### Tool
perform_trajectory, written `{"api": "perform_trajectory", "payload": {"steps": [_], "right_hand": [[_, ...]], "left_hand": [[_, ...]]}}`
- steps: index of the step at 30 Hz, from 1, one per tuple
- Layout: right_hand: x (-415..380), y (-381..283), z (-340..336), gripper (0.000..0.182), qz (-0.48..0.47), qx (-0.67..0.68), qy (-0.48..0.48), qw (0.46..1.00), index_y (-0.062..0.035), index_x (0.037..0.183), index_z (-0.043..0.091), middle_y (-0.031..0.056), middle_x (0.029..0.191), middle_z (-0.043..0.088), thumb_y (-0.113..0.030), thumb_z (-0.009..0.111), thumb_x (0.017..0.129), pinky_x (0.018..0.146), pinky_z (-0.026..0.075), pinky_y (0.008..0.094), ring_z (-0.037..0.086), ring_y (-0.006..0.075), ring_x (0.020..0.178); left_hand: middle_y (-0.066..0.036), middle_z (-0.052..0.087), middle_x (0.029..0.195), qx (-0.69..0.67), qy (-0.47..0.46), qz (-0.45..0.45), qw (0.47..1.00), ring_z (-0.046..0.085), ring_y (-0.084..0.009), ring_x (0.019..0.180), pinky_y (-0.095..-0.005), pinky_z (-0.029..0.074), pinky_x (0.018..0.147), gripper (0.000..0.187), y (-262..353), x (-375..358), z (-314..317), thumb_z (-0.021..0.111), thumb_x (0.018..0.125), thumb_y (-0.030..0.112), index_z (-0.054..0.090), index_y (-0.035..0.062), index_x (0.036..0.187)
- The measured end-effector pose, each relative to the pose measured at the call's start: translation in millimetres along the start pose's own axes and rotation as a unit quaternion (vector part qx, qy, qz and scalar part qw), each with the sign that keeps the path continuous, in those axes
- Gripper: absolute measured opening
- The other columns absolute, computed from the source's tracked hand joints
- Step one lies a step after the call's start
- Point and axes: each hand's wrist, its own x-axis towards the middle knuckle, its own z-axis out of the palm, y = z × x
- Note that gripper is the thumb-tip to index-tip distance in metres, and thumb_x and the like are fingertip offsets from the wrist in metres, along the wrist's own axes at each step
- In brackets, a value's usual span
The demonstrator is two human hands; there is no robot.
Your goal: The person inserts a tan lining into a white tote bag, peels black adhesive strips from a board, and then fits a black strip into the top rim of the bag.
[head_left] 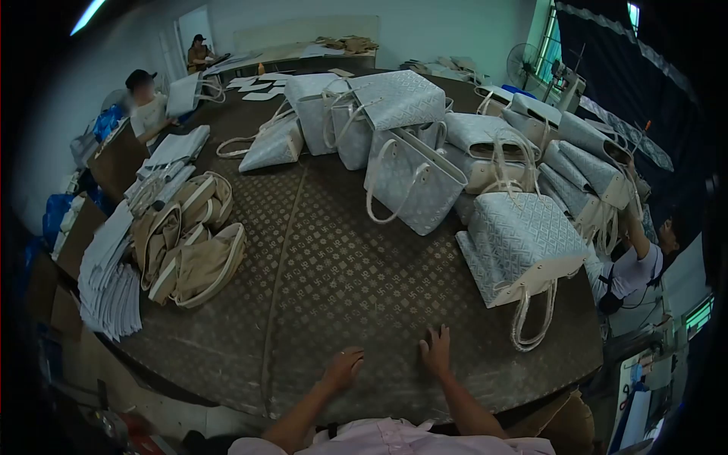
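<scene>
Both of my hands rest near the front edge of the brown patterned table [326, 277]. My left hand [345, 367] lies with its fingers bent and close together; whether anything is under them is hidden. To its right, my right hand [434, 349] lies on the tabletop with its fingers spread and holds nothing. The nearest bag to it is a silvery patterned bag [523, 231] lying at the right, its pale handles hanging toward the front. Farther back, another silvery bag [417, 182] leans in front of a pile of similar bags.
Tan fabric pieces [201, 258] and a stack of pale sheets [110, 280] lie at the left. More bags [580, 171] are heaped at the right, where a person [641, 262] reaches in. Another person [148, 110] holds a bag at the back left; a third sits farther back.
</scene>
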Motion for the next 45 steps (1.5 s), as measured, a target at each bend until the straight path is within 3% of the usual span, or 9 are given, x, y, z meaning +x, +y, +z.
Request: {"api": "perform_trajectory", "payload": {"steps": [7,13,19,26,30,36,39,43,45], "right_hand": [[158,-19,-39,0.049,-0.059,0.021,0.117,0.991,0.0003,0.120,0.047,0.0219,0.118,0.050,-0.016,0.063,0.077,0.093,0.038,0.0401,0.049,0.0361,0.108],[335,-102,-137,0.045,-0.156,-0.025,0.211,0.965,-0.0025,0.114,0.050,0.0204,0.109,0.054,-0.013,0.066,0.073,0.081,0.044,0.0404,0.053,0.0369,0.097],[375,-100,-117,0.039,-0.200,-0.141,0.223,0.944,-0.0082,0.107,0.053,0.0137,0.080,0.060,-0.020,0.066,0.072,0.065,0.045,0.0429,0.058,0.0339,0.077],[381,-95,-130,0.032,-0.248,-0.083,0.135,0.956,-0.0093,0.100,0.054,0.0130,0.075,0.059,-0.015,0.065,0.070,0.061,0.045,0.0426,0.057,0.0334,0.071],[360,-95,-131,0.013,-0.229,-0.087,0.092,0.965,-0.0091,0.083,0.048,0.0088,0.065,0.057,-0.013,0.056,0.074,0.053,0.043,0.0435,0.057,0.0309,0.061],[228,-122,-157,0.010,-0.173,-0.057,0.148,0.972,-0.0089,0.080,0.050,0.0092,0.057,0.053,-0.013,0.058,0.076,0.046,0.040,0.0391,0.056,0.0278,0.053],[160,-128,-165,0.013,-0.131,-0.070,0.185,0.971,-0.0087,0.084,0.051,0.0091,0.055,0.052,-0.013,0.061,0.076,0.045,0.040,0.0386,0.055,0.0278,0.051],[108,-163,-150,0.015,-0.080,-0.102,0.180,0.975,-0.0079,0.087,0.051,0.0100,0.057,0.054,-0.014,0.061,0.077,0.046,0.041,0.0398,0.057,0.0292,0.053],[96,-192,-132,0.015,-0.101,-0.103,0.161,0.976,-0.0078,0.088,0.050,0.0109,0.058,0.055,-0.015,0.058,0.079,0.046,0.041,0.0407,0.057,0.0303,0.054]], "left_hand": [[-0.015,0.061,0.101,0.007,0.050,0.041,0.998,0.056,-0.0311,0.097,-0.0371,0.044,0.084,0.023,-97,75,-100,0.054,0.084,0.019,0.062,0.0013,0.097],[-0.017,0.061,0.085,0.080,-0.107,-0.056,0.990,0.060,-0.0297,0.080,-0.0370,0.045,0.070,0.026,-139,241,-221,0.055,0.082,0.021,0.060,-0.0017,0.092],[-0.015,0.062,0.078,-0.022,0.138,0.132,0.981,0.060,-0.0233,0.071,-0.0331,0.045,0.065,0.031,-60,469,-260,0.059,0.082,0.029,0.061,-0.0006,0.091],[-0.004,0.057,0.064,-0.268,0.224,-0.074,0.934,0.052,-0.0141,0.056,-0.0315,0.040,0.052,0.035,17,631,-231,0.075,0.068,0.028,0.058,-0.0031,0.070],[-0.009,0.057,0.057,0.099,0.420,0.161,0.888,0.049,-0.0159,0.051,-0.0377,0.040,0.051,0.029,10,665,-299,0.070,0.067,0.025,0.057,0.0007,0.058],[-0.004,0.056,0.073,0.055,0.313,0.239,0.917,0.048,-0.0120,0.063,-0.0275,0.040,0.062,0.026,162,421,-466,0.057,0.074,0.022,0.062,-0.0024,0.080],[-0.002,0.058,0.078,0.050,0.336,0.115,0.933,0.051,-0.0076,0.066,-0.0216,0.042,0.061,0.024,188,278,-461,0.053,0.078,0.017,0.060,-0.0024,0.090],[-0.008,0.060,0.071,0.143,0.258,-0.032,0.955,0.055,-0.0098,0.059,-0.0248,0.043,0.055,0.015,120,151,-325,0.058,0.078,0.010,0.063,0.0054,0.090],[-0.013,0.059,0.062,0.190,0.197,0.191,0.943,0.058,-0.0213,0.051,-0.0313,0.045,0.048,0.018,117,109,-255,0.057,0.073,0.004,0.064,0.0025,0.089]]}}
